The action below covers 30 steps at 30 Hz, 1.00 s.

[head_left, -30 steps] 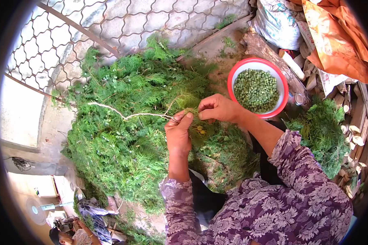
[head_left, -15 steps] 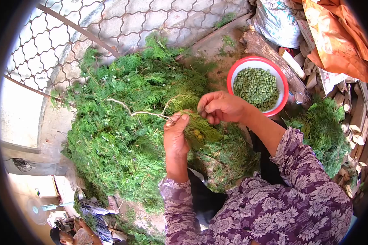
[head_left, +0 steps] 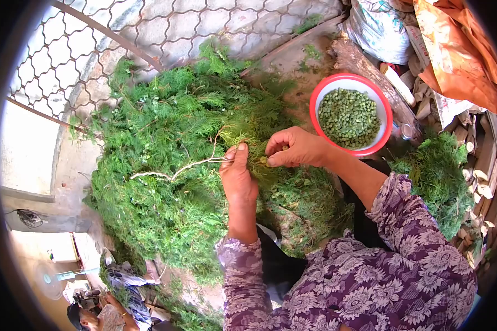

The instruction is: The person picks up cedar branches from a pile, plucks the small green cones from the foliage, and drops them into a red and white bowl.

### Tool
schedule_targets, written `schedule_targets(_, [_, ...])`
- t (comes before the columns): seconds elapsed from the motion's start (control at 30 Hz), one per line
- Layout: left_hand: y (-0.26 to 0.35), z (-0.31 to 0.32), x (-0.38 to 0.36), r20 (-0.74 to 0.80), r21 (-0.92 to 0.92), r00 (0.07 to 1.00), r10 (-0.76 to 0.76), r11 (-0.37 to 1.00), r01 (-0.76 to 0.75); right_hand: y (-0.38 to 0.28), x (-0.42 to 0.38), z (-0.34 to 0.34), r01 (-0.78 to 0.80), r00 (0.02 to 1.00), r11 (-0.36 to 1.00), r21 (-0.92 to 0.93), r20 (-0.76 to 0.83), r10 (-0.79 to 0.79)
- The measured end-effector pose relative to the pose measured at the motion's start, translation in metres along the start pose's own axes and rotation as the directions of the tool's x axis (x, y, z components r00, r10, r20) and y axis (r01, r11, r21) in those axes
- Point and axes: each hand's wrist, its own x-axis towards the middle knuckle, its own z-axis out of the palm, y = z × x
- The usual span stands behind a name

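My left hand (head_left: pixel 238 174) is closed round a thin bare branch (head_left: pixel 176 171) whose woody stem sticks out to the left. The branch's feathery, yellow-green foliage (head_left: pixel 237 138) shows above and to the right of the hand. My right hand (head_left: pixel 298 148) pinches at the sprigs just right of the left hand, with a small yellowish-green cone (head_left: pixel 264 160) at its fingertips. Beneath both hands spreads a big heap of green conifer cuttings (head_left: pixel 165 121). Right of my right hand stands a white basin with a red rim (head_left: pixel 389 124), holding many small green cones (head_left: pixel 348 118).
A smaller pile of greenery (head_left: pixel 433 174) and split firewood (head_left: pixel 483 171) lie to the right. At the upper right are a white sack (head_left: pixel 378 33), an orange sheet (head_left: pixel 461 49) and a log (head_left: pixel 364 63). Wire mesh (head_left: pixel 204 25) borders the top. Another person (head_left: pixel 113 314) sits at lower left.
The branch has turned, its bare stem end swinging downward. My right hand has shifted slightly down, and a yellowish cone now shows at its fingertips.
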Motion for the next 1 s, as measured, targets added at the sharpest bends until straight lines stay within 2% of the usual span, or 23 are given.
schedule_targets(0.07, [0.000,0.003,-0.001,-0.033,0.084,0.999,0.042,0.996,-0.039,0.005,0.003,0.002,0.017,0.999,1.000,-0.015,-0.031,-0.017])
schedule_targets(0.13, [-0.002,0.008,-0.005,-0.046,0.092,0.999,0.016,0.996,-0.012,0.014,0.008,0.003,0.225,0.969,0.940,-0.255,-0.040,-0.243])
schedule_targets(0.2, [-0.004,0.009,-0.006,-0.060,0.098,0.998,-0.008,0.995,0.014,0.014,0.007,0.003,0.189,0.979,0.947,-0.262,-0.029,-0.203])
schedule_targets(0.27, [-0.007,0.007,-0.006,0.006,0.106,1.000,-0.025,0.994,0.024,0.010,0.005,0.004,0.152,0.986,0.951,-0.269,-0.017,-0.163])
schedule_targets(0.33, [-0.007,0.009,-0.009,-0.004,0.162,0.999,-0.049,0.986,0.049,0.003,0.003,0.006,0.089,0.988,0.991,-0.103,-0.115,-0.100])
schedule_targets(0.4, [-0.006,0.009,-0.012,-0.015,0.217,0.997,-0.071,0.974,0.073,0.005,0.003,0.002,0.102,0.986,0.990,-0.096,-0.120,-0.113])
schedule_targets(0.47, [-0.003,0.007,-0.013,0.142,0.216,0.971,-0.194,0.963,0.161,0.005,0.004,-0.001,0.116,0.984,0.989,-0.090,-0.126,-0.127])
schedule_targets(0.57, [-0.004,0.003,-0.012,0.156,0.236,0.971,-0.180,0.962,0.140,0.005,0.003,-0.001,0.124,0.983,0.987,-0.107,-0.120,-0.136])
schedule_targets(0.63, [-0.001,0.003,-0.012,0.184,0.245,0.967,-0.176,0.961,0.128,0.004,0.001,-0.001,0.067,0.994,0.998,-0.019,-0.086,-0.069])
schedule_targets(0.77, [0.001,0.001,-0.011,0.220,0.261,0.960,-0.173,0.959,0.112,0.001,-0.002,-0.002,-0.029,0.997,0.999,0.031,-0.067,0.031])
schedule_targets(0.83, [0.000,0.001,-0.011,0.230,0.245,0.957,-0.175,0.962,0.117,0.005,-0.004,-0.002,-0.062,0.998,0.962,0.266,0.001,0.064])
schedule_targets(0.9, [0.002,0.000,-0.012,0.238,0.230,0.955,-0.178,0.965,0.122,0.004,-0.006,0.000,-0.070,0.997,0.957,0.283,0.008,0.071])
schedule_targets(0.97, [0.009,0.003,-0.014,0.223,0.145,0.929,-0.296,0.952,0.269,0.002,-0.006,-0.002,-0.071,0.997,0.953,0.296,0.016,0.069])
schedule_targets(1.0, [0.010,0.002,-0.013,0.227,0.145,0.929,-0.291,0.954,0.263,0.002,-0.006,-0.005,-0.080,0.996,0.908,0.410,0.064,0.059])
